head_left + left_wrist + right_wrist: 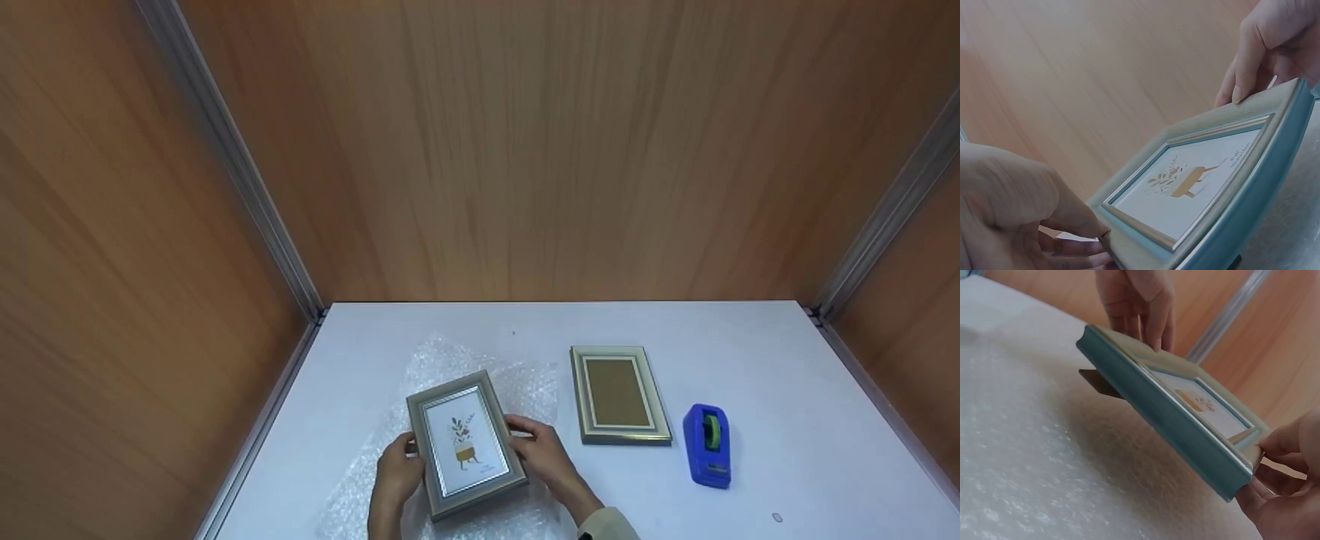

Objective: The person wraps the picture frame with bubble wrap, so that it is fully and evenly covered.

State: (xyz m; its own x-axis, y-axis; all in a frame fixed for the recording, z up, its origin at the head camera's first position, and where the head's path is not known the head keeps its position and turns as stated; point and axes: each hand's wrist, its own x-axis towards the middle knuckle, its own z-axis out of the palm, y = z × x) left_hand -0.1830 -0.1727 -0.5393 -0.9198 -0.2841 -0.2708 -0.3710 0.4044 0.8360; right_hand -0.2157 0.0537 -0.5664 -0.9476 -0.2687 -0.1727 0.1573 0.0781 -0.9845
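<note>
A picture frame (496,397) with a grey-green border and a plant print is held above a sheet of bubble wrap (367,465). My left hand (397,471) grips its left side, thumb on the front face and fingers behind. On the opposite side my right hand (546,454) pinches the border in the same way. The frame tilts, its face toward the head camera. In the right wrist view a stand flap (1100,384) juts out from the back of the frame, over the bubble wrap.
A second picture frame (619,391), showing a plain brown panel, lies to the right on the white table (795,390). Beside it stands a blue tape dispenser (706,446) with a greenish roll. Wooden panels (495,150) with metal rails close in the table at the back and sides.
</note>
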